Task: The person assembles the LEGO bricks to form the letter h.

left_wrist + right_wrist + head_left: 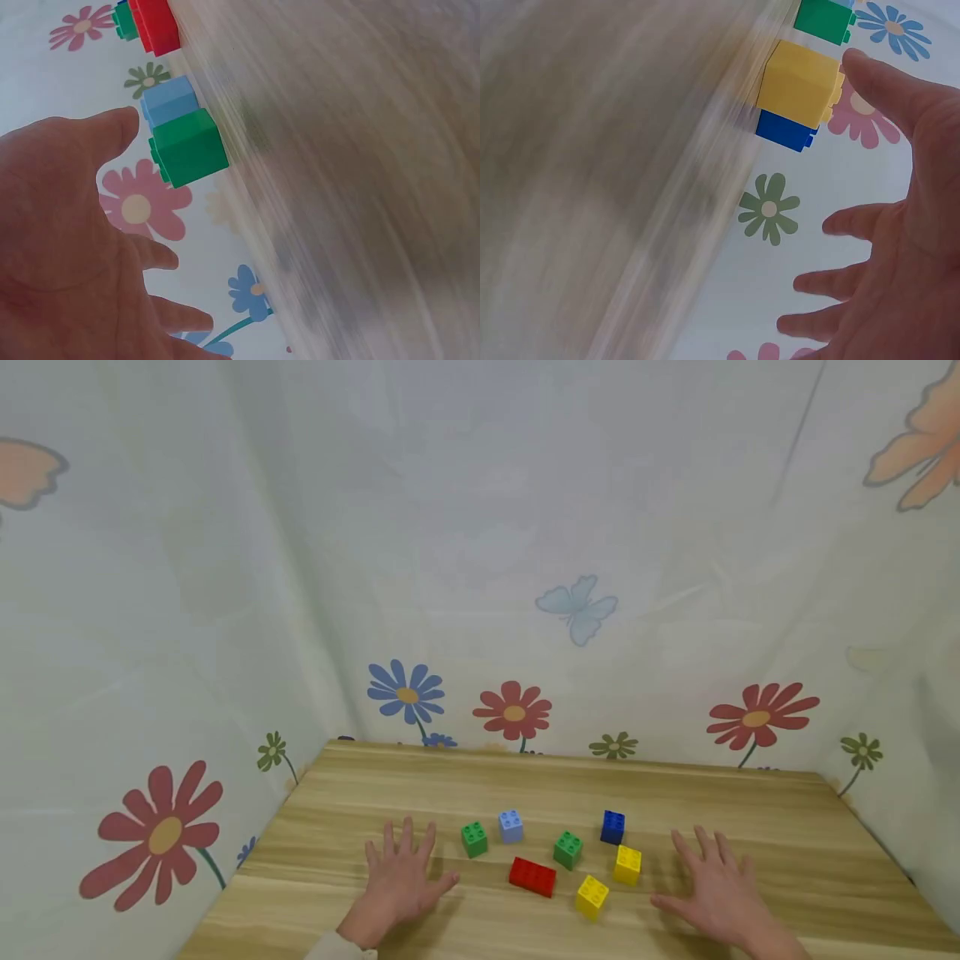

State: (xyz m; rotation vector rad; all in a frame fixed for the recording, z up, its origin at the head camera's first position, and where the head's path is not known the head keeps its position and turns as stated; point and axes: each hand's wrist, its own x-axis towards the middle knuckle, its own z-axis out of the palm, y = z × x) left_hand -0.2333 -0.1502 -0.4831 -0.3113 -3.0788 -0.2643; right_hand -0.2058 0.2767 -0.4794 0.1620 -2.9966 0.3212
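My left hand (pixel 400 878) is held palm down with its fingers spread, to the left of the toy building bricks. Nearest to it is a green brick (pixel 474 839), with a light blue brick (pixel 511 827) just beyond. A longer red brick (pixel 532 877) lies in the middle, and a second green brick (pixel 567 850) sits right of it. My right hand (pixel 722 893), fingers also spread, is at the right of the group. Close to it are two yellow bricks, one (pixel 627 865) behind the other (pixel 592 897), and a dark blue brick (pixel 612 827). Neither hand holds anything.
The bricks stand apart on a wood-grain table (pixel 360 777). Behind it and along both sides hangs a pale curtain (pixel 465 527) printed with flowers and butterflies, close to the table's edges.
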